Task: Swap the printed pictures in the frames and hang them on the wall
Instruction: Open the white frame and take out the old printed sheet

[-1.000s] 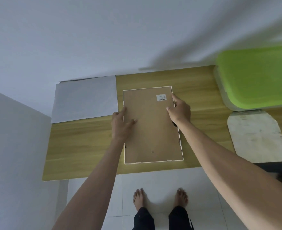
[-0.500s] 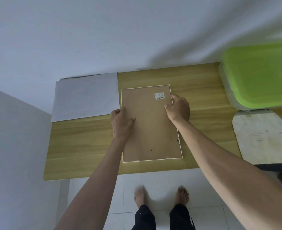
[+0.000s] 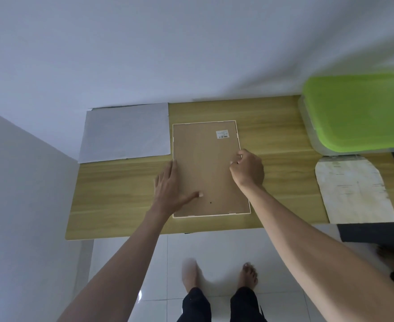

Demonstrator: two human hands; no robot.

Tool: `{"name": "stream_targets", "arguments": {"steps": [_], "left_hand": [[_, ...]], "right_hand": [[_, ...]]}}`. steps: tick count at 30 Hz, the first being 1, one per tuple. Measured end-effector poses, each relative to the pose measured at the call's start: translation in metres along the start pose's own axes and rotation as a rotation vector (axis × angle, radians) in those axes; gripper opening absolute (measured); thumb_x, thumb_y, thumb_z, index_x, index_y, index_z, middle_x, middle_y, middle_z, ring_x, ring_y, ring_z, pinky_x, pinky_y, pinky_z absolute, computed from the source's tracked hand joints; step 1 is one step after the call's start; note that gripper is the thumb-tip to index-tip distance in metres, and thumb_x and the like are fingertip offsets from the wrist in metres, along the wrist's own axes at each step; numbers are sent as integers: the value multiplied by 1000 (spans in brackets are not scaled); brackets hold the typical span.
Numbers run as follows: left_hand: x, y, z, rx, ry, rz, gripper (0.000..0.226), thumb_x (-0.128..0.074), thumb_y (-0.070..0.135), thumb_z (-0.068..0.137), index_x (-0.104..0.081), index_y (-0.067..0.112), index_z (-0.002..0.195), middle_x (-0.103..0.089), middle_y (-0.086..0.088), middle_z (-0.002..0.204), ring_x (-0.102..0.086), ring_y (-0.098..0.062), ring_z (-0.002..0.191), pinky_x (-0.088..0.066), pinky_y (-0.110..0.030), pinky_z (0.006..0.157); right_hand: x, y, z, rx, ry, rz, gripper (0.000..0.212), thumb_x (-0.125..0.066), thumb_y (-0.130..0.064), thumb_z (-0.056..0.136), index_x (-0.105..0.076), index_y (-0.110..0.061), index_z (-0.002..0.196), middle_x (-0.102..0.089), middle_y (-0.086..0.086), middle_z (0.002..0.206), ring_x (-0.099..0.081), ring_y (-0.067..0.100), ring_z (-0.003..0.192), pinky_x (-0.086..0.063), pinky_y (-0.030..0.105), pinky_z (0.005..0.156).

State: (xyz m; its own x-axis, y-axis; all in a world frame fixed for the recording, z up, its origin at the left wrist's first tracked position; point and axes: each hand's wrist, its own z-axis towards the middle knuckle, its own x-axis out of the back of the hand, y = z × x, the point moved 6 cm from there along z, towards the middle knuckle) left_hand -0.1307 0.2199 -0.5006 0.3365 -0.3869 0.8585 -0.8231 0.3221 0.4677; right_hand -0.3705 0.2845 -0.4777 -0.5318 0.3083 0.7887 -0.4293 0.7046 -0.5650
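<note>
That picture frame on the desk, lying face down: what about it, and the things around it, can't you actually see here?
- Picture frame, head view: its front faces the table, so any print is hidden.
- Sticker: text too small to read.
- Right hand: its curled fingertips hide what they touch at the frame's edge.
- Green-lidded box: cut off at the right edge; contents hidden by the lid.
- White sheet: only a blank side shows.

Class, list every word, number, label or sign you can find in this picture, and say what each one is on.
White sticker on the brown back of the picture frame: printed lines and a barcode, too small to read.
Worn white board on the table: faint dark marks, too blurred to read.
White sheet: blank on the side that shows.
Green lid: no text visible.
Nothing here can be quoted.
</note>
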Motion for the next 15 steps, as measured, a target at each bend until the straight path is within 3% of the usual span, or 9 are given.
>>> {"name": "stream_targets", "arguments": {"steps": [3, 5, 10, 15], "left_hand": [[-12, -2, -17, -81, -45, 44, 159, -38, 106, 43, 7, 5, 157, 1, -13, 167, 0, -26, 155, -7, -47, 125], [-17, -4, -27, -124, -50, 76, 166, -39, 108, 38, 10, 2, 156, 7, -14, 167, 6, -26, 155, -3, -47, 126], [-19, -4, -39, -211, -55, 156, 169, -41, 108, 38, 11, -2, 155, 10, -16, 166, 10, -28, 154, -2, -47, 126], [-21, -5, -39, -196, -46, 178, 167, -41, 107, 42, 8, -5, 155, 6, -19, 166, 6, -29, 155, -5, -46, 126]], "right_hand": [[-2, -3, -13, 26, 2, -68, 30, -67, -16, 90, -67, -19, 119, -68, 8, 115, -64, 31, 105, -56, 40, 82], [-1, -5, -19, 29, 1, -104, 36, -67, -15, 90, -65, -20, 126, -68, 8, 117, -63, 32, 108, -56, 41, 83], [-1, -3, -24, 15, 7, -164, 46, -61, -13, 88, -61, -24, 133, -67, 8, 120, -58, 34, 115, -51, 38, 79], [-8, -1, -24, 2, -27, -135, 36, -64, -21, 91, -62, -24, 127, -66, 8, 119, -50, 35, 120, -47, 37, 80]]}}
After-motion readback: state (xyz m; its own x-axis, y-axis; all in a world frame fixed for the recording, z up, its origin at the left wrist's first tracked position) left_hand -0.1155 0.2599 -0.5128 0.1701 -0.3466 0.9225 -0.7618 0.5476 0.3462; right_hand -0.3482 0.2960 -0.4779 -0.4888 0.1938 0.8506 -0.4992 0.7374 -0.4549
